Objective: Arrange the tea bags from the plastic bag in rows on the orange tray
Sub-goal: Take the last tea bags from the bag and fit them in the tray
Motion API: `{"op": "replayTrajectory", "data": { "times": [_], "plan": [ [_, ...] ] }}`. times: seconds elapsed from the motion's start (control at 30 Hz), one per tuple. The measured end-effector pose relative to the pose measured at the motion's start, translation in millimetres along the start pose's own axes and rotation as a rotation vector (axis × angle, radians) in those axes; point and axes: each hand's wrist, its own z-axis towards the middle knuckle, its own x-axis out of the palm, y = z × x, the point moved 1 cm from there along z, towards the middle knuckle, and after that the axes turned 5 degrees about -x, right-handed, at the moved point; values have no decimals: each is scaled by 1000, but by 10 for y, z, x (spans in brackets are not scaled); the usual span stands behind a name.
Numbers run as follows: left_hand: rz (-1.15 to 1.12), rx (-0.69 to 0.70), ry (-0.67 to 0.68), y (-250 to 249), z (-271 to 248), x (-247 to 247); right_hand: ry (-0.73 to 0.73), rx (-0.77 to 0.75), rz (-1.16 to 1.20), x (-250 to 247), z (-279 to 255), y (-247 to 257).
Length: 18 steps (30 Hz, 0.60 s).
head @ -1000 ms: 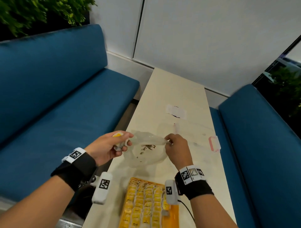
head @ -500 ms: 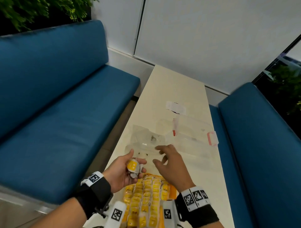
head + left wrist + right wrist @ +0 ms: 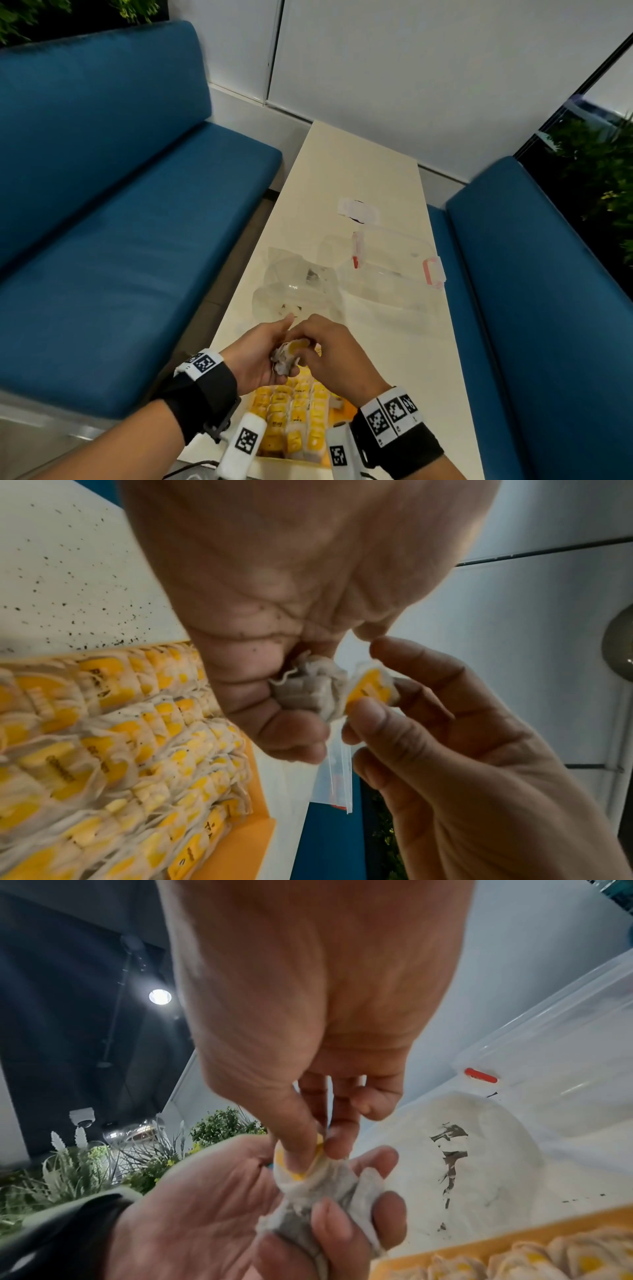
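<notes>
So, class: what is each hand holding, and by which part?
Left hand grips a clump of tea bags by their pouches; right hand pinches one yellow tag on that clump.

- Black wrist straps [image 3: 202, 394] on both my forearms, bare arms otherwise.
- White bands with black square fiducial markers [image 3: 394, 413] on each strap.
- White marker-tagged camera blocks [image 3: 244, 445] under the wrists; thin black cable [image 3: 191, 469] trails off.

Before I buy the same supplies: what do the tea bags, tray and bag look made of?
Tea bags: soft, matte filter paper, seemingly; they crumple, with glossy yellow tags.
Orange tray: smooth and rigid, probably plastic.
Plastic bag: thin clear film, wrinkled and shiny.
</notes>
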Motion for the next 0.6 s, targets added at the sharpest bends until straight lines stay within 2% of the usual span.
{"op": "replayTrajectory", "data": {
  "times": [0.13,0.23,0.4,0.6],
  "plan": [
    [-9,81,-11,74,38,-85,-99,36,-16,-102,9,-40],
    [-27,91,-53,88,61,-120,-104,12,-41,-167,8,-41],
    [107,107,-143,91,92,-224,-141,60,-98,-331,-41,-40],
    [362,204,-393,109,71,-480,6,241,-266,-391,-225,-236]
  ]
}}
